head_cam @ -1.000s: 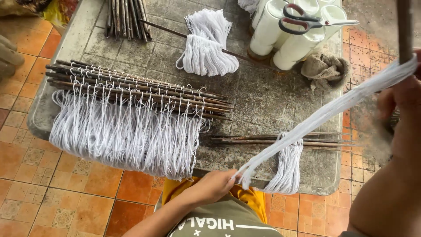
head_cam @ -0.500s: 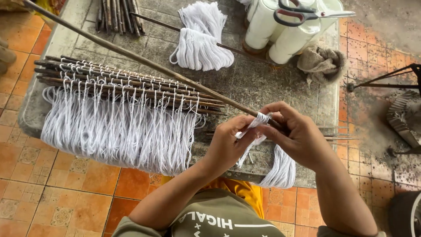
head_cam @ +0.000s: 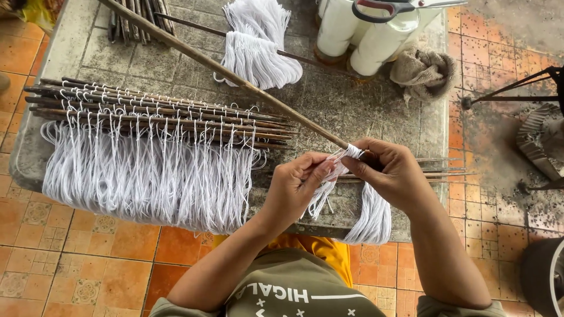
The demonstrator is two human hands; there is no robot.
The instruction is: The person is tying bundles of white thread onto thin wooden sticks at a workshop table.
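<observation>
Two hands meet at centre: left hand (head_cam: 296, 185) pinches white string loops (head_cam: 329, 176); right hand (head_cam: 390, 170), grip closed, holds a long stick (head_cam: 235, 76) running toward 11 o'clock. Strung sticks (head_cam: 158, 120) lie at 9 o'clock on the counter (head_cam: 364, 111) (stone-grey); scissors (head_cam: 390, 7) at 1 o'clock.

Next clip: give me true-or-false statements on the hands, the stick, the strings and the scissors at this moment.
1. The right hand grips the end of a long stick. True.
2. The left hand rests flat on the table. False: it pinches white strings at the stick.
3. The scissors lie on the floor. False: they sit atop the white spools.
4. Strung sticks lie on the table. True.
</observation>
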